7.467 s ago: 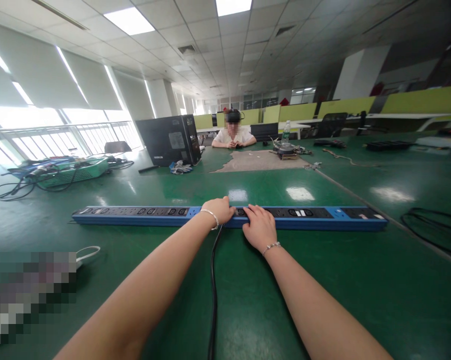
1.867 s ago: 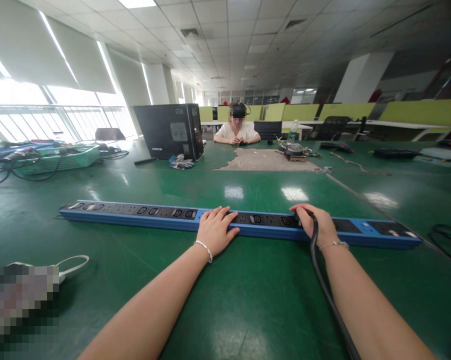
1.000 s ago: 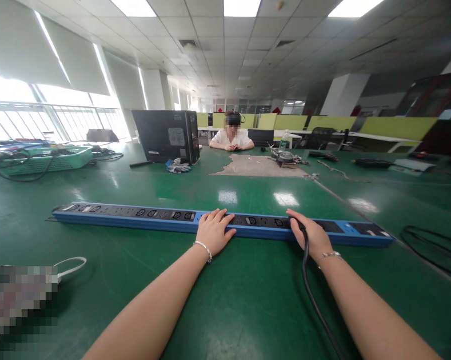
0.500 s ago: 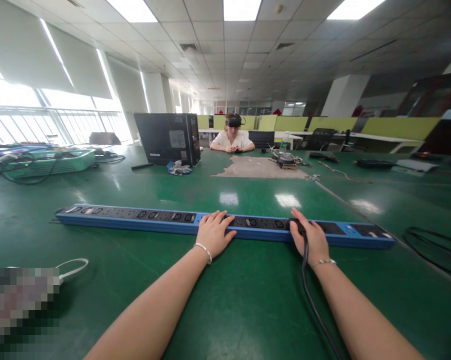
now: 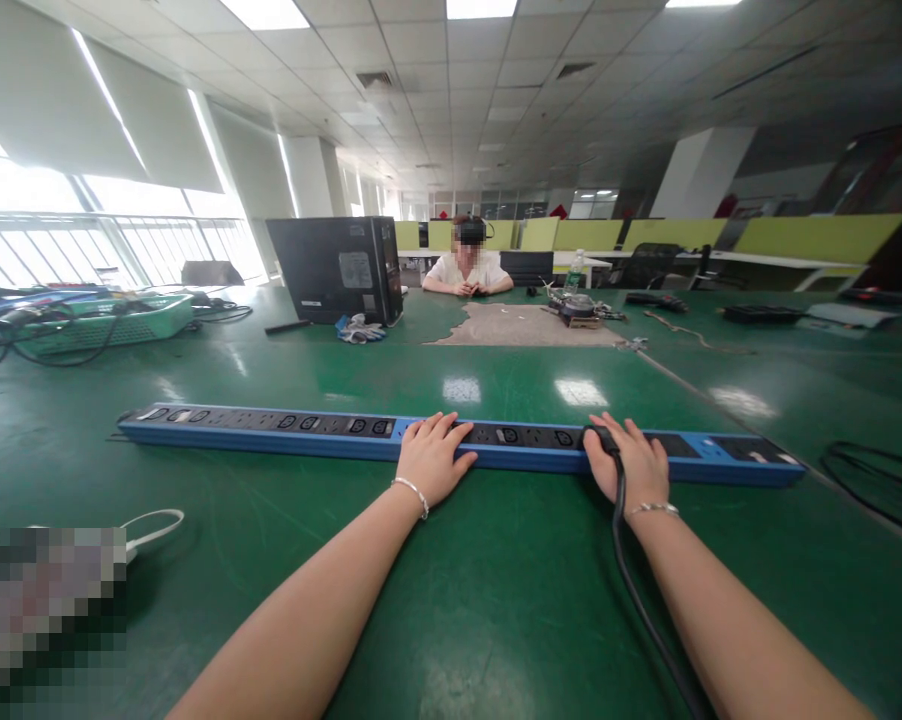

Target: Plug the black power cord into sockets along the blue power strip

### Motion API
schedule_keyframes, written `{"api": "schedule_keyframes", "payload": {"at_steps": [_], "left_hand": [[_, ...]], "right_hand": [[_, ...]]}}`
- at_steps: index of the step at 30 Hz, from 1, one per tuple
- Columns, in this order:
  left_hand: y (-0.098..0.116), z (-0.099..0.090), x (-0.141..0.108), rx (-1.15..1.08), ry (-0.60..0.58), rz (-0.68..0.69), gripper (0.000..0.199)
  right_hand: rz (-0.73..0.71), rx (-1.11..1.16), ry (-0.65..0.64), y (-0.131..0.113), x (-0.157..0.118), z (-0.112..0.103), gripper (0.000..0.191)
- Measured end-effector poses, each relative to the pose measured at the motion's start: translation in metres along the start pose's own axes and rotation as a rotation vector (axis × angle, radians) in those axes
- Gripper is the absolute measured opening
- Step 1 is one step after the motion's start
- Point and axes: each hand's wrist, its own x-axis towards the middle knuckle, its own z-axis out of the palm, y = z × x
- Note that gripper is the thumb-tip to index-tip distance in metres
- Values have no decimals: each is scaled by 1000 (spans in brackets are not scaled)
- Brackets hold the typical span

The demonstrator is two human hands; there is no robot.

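Observation:
A long blue power strip (image 5: 271, 440) with a black socket face lies across the green table in front of me. My left hand (image 5: 432, 458) rests on it just right of its middle, fingers spread across the top and thumb at the front edge. On the strip's right half, my right hand (image 5: 635, 462) is closed around a black plug (image 5: 601, 438), partly hidden by my fingers. The plug sits at the socket face; how deep it goes in I cannot tell. Its black cord (image 5: 635, 590) runs down toward me beneath my right wrist.
A green basket of cables (image 5: 113, 325) stands at the left. Farther back are a black computer case (image 5: 331, 270), gloves (image 5: 361, 329), and a person (image 5: 466, 270) seated opposite. A blurred-out object (image 5: 46, 600) lies near left, and a black cable (image 5: 878, 490) lies at the right.
The view has shifted slightly, so the strip and both hands appear a little farther right. My right fingers have changed position slightly around the plug. The left hand keeps its place on the strip.

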Motion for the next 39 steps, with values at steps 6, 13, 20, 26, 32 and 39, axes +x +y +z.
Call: {"api": "schedule_keyframes", "payload": {"at_steps": [6, 13, 20, 26, 32, 39], "left_hand": [[-1, 1, 0, 10, 12, 19, 42], [1, -1, 1, 9, -6, -1, 42], [-1, 1, 1, 4, 5, 10, 42], [-1, 2, 1, 12, 11, 24, 42], [0, 1, 1, 20, 4, 18, 42], [-2, 2, 1, 32, 14, 27, 42]], "right_hand": [[-76, 62, -5, 0, 0, -5, 35], [-46, 26, 34, -6, 1, -8, 37], [-26, 82, 11, -6, 3, -8, 36], [-17, 152, 34, -6, 3, -7, 35], [37, 242, 17, -10, 4, -11, 32], [528, 977, 281, 1, 34, -26, 39]]}}
